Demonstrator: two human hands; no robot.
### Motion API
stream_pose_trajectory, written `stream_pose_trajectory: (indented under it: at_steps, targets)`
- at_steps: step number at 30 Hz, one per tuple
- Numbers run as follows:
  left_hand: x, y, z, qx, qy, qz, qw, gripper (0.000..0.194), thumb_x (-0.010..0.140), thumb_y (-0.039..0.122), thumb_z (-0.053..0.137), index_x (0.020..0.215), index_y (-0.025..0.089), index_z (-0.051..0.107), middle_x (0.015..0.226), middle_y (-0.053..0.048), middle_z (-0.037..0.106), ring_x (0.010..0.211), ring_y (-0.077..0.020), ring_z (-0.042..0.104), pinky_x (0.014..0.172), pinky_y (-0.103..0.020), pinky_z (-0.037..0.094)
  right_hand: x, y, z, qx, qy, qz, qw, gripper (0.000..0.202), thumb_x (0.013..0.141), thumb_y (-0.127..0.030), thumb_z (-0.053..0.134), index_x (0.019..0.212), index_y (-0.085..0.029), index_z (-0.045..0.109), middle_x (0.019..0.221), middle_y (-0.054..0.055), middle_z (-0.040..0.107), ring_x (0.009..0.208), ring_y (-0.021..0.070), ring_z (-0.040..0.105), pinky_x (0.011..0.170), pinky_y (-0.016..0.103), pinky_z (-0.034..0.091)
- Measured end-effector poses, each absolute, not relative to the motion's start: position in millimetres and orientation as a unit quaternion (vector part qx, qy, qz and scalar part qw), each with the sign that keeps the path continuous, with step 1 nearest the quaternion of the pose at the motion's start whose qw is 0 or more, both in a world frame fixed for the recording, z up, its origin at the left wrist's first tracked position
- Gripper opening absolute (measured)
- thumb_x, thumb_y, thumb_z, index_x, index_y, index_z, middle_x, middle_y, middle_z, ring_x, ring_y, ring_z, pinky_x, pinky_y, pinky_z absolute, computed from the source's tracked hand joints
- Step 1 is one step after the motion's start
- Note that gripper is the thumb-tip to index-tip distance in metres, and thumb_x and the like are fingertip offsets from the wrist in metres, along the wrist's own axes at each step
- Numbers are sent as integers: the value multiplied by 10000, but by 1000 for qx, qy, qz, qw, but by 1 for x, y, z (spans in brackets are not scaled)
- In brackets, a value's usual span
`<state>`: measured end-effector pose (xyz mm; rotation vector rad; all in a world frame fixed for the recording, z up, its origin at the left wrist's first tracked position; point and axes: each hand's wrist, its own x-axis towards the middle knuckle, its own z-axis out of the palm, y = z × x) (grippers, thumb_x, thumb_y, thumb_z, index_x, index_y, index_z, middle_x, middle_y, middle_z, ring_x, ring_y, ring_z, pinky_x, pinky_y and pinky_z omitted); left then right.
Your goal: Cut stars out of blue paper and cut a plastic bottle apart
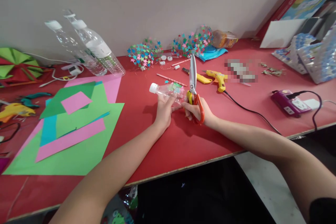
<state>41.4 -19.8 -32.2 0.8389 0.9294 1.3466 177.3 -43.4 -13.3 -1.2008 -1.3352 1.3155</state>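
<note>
My left hand (163,112) is closed around the clear plastic bottle top (168,90), which lies on its side with the white cap pointing left. In my right hand (204,112) is a pair of scissors (193,77) with orange and yellow handles, its blades pointing up and away from me. The fingers of my right hand come close to the bottle's right end; whether they touch it I cannot tell. Small star cutouts (177,84) show behind the bottle, beside a thin pink patterned stick (170,79).
Beyond the scissors lie a yellow cutter (203,78) and a yellow glue gun (217,78), its cord running to a purple power socket (290,104). Coloured paper sheets (112,126) cover the left side. Upright bottles (102,52) and star-covered pieces (141,55) stand along the wall.
</note>
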Motion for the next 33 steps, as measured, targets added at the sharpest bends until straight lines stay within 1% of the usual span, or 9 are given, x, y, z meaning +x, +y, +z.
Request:
stream_pose_trajectory:
  at_steps: [5, 10, 16, 20, 23, 25, 29, 31, 33]
  targets:
    - [43, -17, -33, 380, 420, 589, 577, 420, 720, 301, 709, 1064, 235, 479, 960, -19, 645, 834, -180, 669, 666, -300, 577, 179, -39, -15, -478, -535, 533, 448, 289, 791, -296, 657, 577, -214, 480, 417, -37, 550, 339, 108, 504, 384, 226, 420]
    - [54, -11, -31, 370, 445, 601, 551, 346, 741, 289, 677, 1031, 220, 500, 863, -13, 647, 702, -153, 651, 590, -281, 561, 185, -32, -15, -476, -536, 534, 448, 291, 777, -334, 680, 597, -214, 486, 409, -37, 547, 342, 112, 505, 359, 218, 394]
    - [55, -3, -34, 350, 455, 642, 508, 361, 691, 285, 704, 991, 218, 515, 810, 6, 629, 709, -174, 665, 575, -300, 578, 197, -26, -16, -461, -543, 555, 429, 354, 776, -429, 683, 589, -215, 471, 433, -28, 556, 334, 114, 499, 369, 240, 405]
    - [34, 3, -32, 337, 445, 666, 495, 369, 669, 336, 712, 942, 214, 496, 757, 7, 623, 725, -192, 684, 540, -277, 562, 210, -25, -8, -466, -565, 561, 386, 406, 787, -515, 671, 586, -209, 497, 389, -36, 508, 303, 103, 441, 363, 243, 361]
    - [20, 8, -30, 325, 443, 663, 508, 429, 653, 402, 730, 947, 228, 470, 766, 1, 637, 725, -189, 691, 498, -234, 523, 223, -22, 2, -510, -642, 497, 283, 487, 746, -597, 688, 552, -203, 476, 417, -35, 507, 344, 88, 430, 382, 230, 322]
    - [14, 11, -30, 322, 441, 659, 517, 449, 653, 444, 727, 946, 232, 461, 790, -10, 645, 746, -196, 698, 472, -217, 500, 232, -21, 8, -510, -696, 445, 240, 489, 716, -630, 701, 591, -194, 517, 463, -35, 525, 407, 95, 449, 424, 231, 318]
    - [9, 16, -32, 314, 451, 644, 532, 421, 688, 462, 689, 951, 221, 465, 842, -49, 650, 801, -223, 705, 465, -229, 506, 240, -18, 12, -478, -771, 367, 205, 492, 709, -656, 692, 646, -183, 572, 586, -23, 544, 517, 103, 437, 483, 243, 287]
    - [10, 16, -34, 313, 453, 643, 533, 417, 707, 439, 684, 988, 219, 468, 880, -63, 647, 847, -228, 700, 496, -239, 538, 237, -19, 10, -490, -773, 347, 206, 499, 719, -653, 681, 611, -185, 543, 553, -30, 491, 507, 98, 393, 479, 248, 260]
    - [13, 14, -35, 321, 449, 643, 531, 464, 701, 406, 706, 1055, 226, 464, 953, -72, 643, 898, -228, 689, 526, -242, 566, 232, -22, 5, -513, -750, 345, 236, 479, 738, -625, 671, 604, -191, 516, 523, -39, 444, 495, 98, 371, 475, 247, 254]
